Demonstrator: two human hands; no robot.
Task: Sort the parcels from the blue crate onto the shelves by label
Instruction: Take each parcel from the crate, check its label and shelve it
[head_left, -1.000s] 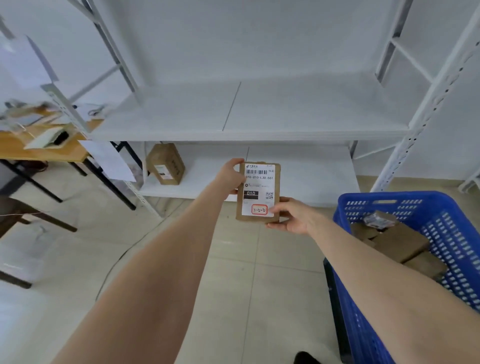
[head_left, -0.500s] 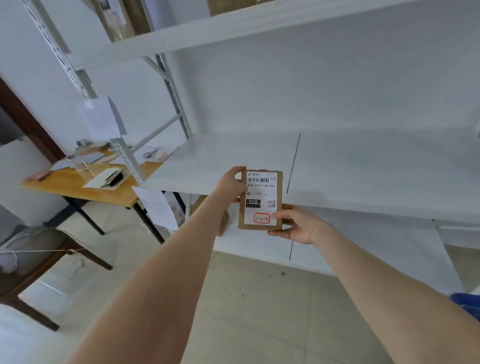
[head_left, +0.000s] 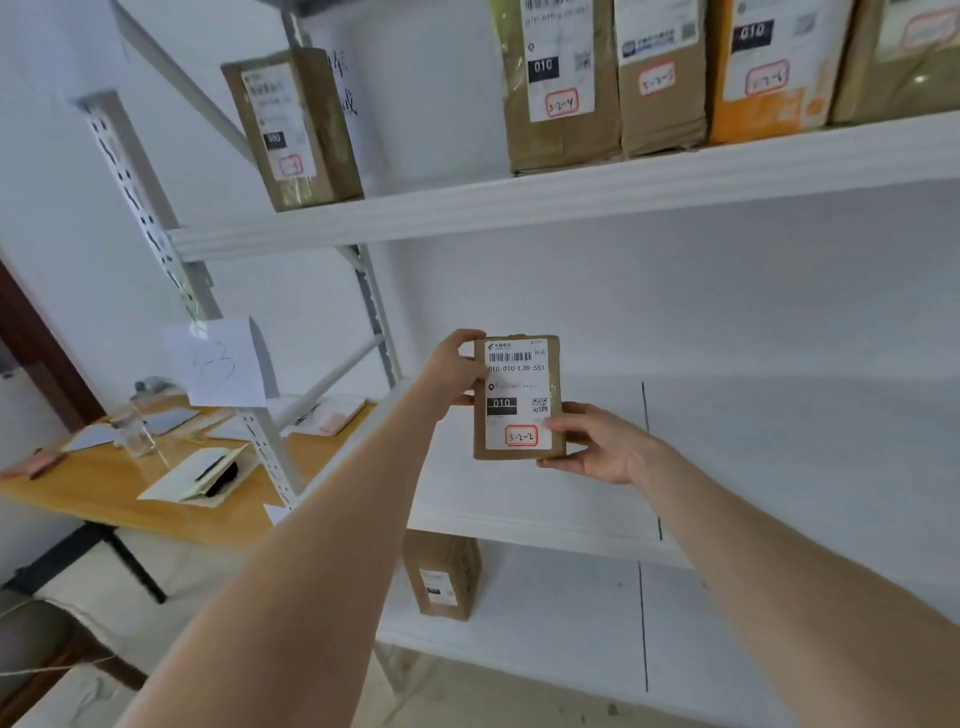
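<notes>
1. Now gripping the parcel (head_left: 519, 397) with both hands: left hand (head_left: 451, 376) curled round its upper left edge, right hand (head_left: 597, 447) pinching its lower right corner.
2. Held upright, long axis vertical, before the middle shelf (head_left: 779, 441).
3. Probably headed up-left to the upper shelf (head_left: 571, 200) gap; left hand nearer.

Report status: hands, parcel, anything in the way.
Left hand and right hand both hold the parcel, label facing camera. Not shelved yet. Middle shelf ahead, nothing blocking.
</notes>
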